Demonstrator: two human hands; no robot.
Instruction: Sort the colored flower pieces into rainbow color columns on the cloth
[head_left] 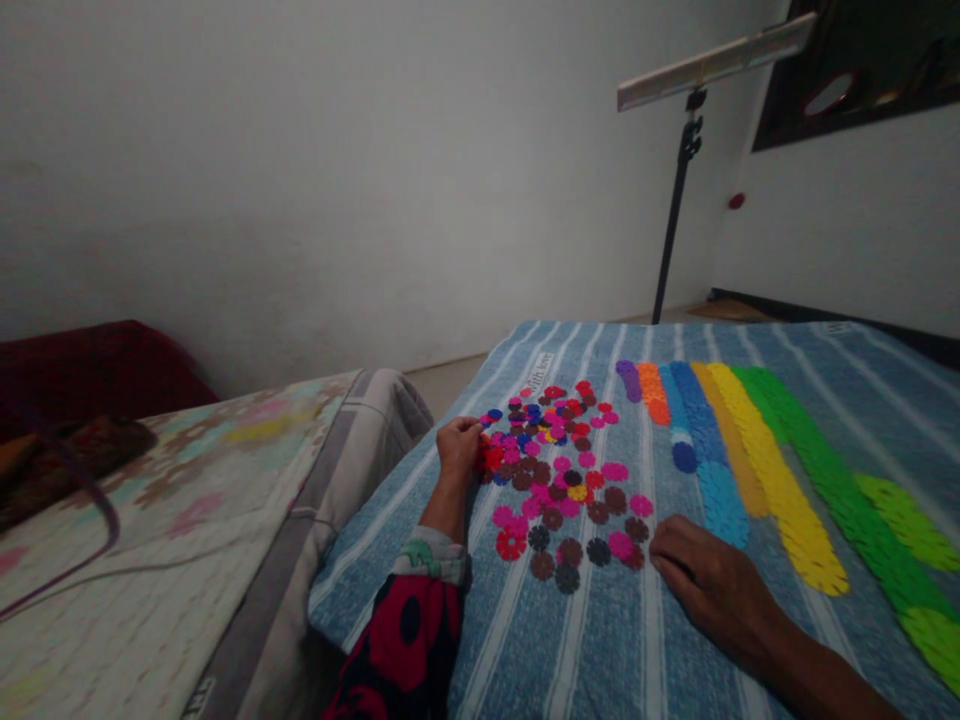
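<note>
My left hand (457,445) is at the left edge of a loose pile of notched plastic discs (551,470), pink, red, brown, black and blue with a few yellow. Its fingertips are pinched together beside a blue disc (493,415); whether one is between them is hidden. On the near right side of the pile, my right hand (701,570) rests low over the cloth with curled fingers, close to a brown disc (634,556). What it holds, if anything, does not show. Overlapping rows of sorted discs lie beyond it, including a yellow row (787,500) and a green row (840,490).
Blue striped cloth (510,640) covers the surface under the discs. Shorter purple (628,382) and orange (654,393) rows lie toward the back. A flower-patterned bed (247,500) stands on the left, across a gap. Behind, a black stand (673,220) carries a light panel.
</note>
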